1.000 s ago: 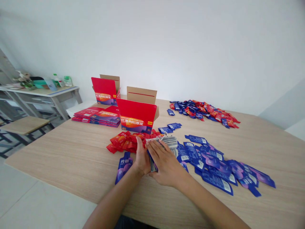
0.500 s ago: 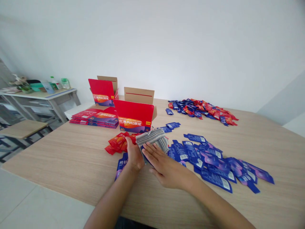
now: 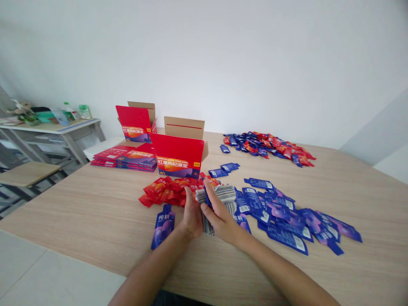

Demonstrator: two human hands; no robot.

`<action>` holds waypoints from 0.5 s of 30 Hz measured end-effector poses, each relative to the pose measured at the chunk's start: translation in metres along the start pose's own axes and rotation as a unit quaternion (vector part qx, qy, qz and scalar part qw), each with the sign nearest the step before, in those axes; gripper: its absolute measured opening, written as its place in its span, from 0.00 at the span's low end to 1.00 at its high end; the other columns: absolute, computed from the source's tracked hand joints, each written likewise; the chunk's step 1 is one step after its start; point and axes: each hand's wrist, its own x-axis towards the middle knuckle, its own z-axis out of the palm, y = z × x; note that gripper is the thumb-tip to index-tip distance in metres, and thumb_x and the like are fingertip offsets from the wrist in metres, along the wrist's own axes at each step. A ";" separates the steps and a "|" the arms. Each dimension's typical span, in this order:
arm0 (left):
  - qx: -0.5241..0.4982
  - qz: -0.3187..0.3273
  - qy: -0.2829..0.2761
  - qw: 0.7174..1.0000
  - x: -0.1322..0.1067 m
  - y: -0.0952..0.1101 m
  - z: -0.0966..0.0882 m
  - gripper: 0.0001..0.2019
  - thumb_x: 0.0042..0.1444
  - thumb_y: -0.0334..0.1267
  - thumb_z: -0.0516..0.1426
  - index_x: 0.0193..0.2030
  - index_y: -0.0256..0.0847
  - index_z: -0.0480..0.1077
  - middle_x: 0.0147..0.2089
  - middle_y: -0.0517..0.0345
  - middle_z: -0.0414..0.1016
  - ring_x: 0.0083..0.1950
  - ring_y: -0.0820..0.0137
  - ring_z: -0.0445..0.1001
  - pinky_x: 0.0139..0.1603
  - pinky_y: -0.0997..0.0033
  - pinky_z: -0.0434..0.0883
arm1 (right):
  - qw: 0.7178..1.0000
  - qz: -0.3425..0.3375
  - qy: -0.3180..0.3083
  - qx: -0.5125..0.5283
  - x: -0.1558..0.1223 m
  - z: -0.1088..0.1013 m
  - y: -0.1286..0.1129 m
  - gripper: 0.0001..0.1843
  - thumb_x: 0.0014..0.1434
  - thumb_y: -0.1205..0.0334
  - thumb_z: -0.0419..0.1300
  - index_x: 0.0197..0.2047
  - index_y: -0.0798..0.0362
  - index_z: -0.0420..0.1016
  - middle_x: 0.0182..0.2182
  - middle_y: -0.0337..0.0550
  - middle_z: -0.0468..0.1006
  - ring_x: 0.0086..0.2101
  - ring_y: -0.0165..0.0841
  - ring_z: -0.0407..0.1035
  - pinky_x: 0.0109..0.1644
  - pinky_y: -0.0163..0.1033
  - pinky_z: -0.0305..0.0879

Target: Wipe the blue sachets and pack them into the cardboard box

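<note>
A grey-and-white striped cloth [image 3: 226, 194] is bunched between my two hands above the near part of the table. My left hand [image 3: 193, 217] closes around the cloth from the left, its thumb pointing up. From the right, my right hand [image 3: 223, 216] grips a blue pouch [image 3: 207, 198], pressed against the cloth; only a dark blue sliver of it shows. Just left of my left hand, another blue pouch [image 3: 163, 225] lies flat with its spout pointing away. Red pouches [image 3: 168, 190] lie heaped behind my hands, in front of an upright open red carton [image 3: 179, 157].
Many blue pouches [image 3: 280, 212] spread over the right of the wooden table [image 3: 105, 208]. A mixed red and blue pile [image 3: 270, 146] lies by the wall. At the back left, another open carton [image 3: 135, 123] stands behind flattened cartons [image 3: 127, 157]. A stool [image 3: 30, 173] stands left.
Both hands have moved right with the cloth and pouch. My right hand has turned from lying flat over them to gripping from the side. More of the red heap and the near blue pouch shows.
</note>
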 end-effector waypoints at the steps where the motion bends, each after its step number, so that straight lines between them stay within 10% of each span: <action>1: -0.002 -0.013 -0.007 1.000 0.000 0.000 0.001 0.50 0.58 0.76 0.36 0.70 0.37 0.65 0.63 0.40 0.75 0.68 0.47 0.69 0.71 0.47 0.59 | 0.999 0.014 0.019 0.023 0.002 -0.003 0.001 0.37 0.74 0.48 0.47 0.78 0.41 0.32 0.77 0.38 0.36 0.74 0.39 0.32 0.76 0.56 0.38; 8: -0.017 -0.007 0.021 1.000 -0.003 0.011 0.006 0.53 0.57 0.77 0.35 0.67 0.34 0.67 0.60 0.36 0.77 0.63 0.45 0.74 0.67 0.43 0.64 | 0.993 0.030 0.118 0.000 0.020 -0.038 0.006 0.34 0.71 0.48 0.54 0.76 0.45 0.54 0.73 0.45 0.57 0.71 0.41 0.50 0.75 0.57 0.47; 15: -0.031 0.013 0.021 0.999 -0.001 0.013 0.002 0.52 0.58 0.76 0.35 0.66 0.32 0.68 0.58 0.37 0.78 0.62 0.46 0.75 0.67 0.44 0.64 | 0.967 -0.004 0.033 -0.252 0.024 -0.050 0.017 0.23 0.69 0.63 0.52 0.64 0.49 0.74 0.72 0.53 0.59 0.71 0.47 0.52 0.72 0.67 0.47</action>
